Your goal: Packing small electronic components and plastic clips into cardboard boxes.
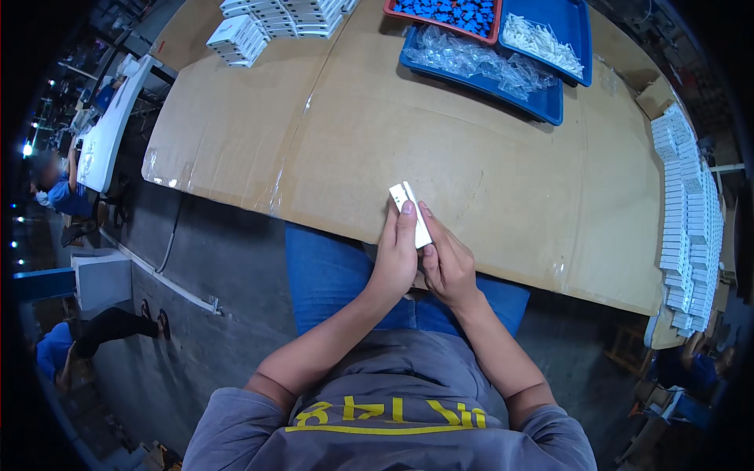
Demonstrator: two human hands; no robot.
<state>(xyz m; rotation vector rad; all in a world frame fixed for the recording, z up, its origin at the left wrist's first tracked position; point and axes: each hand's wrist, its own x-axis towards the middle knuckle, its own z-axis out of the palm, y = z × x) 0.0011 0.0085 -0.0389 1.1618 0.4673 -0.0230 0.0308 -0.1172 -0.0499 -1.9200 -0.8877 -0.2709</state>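
A small white rectangular plastic piece [422, 231] with a few dark marks near its far end is held between my two hands, just over the table's near edge. My left hand [399, 247] wraps its left side, the thumb lying along the top. From the right, my right hand [449, 263] grips it, thumb near its lower end and forefinger along its side. The fingers underneath are hidden.
Cardboard covers the table [377, 133]. At the far right sit a red tray [444, 29] of blue parts, a blue tray [585, 47] of white pieces and a blue tray [487, 88] of clear plastic pieces. White pieces stand stacked [237, 41] far left and in rows [682, 228] along the right edge.
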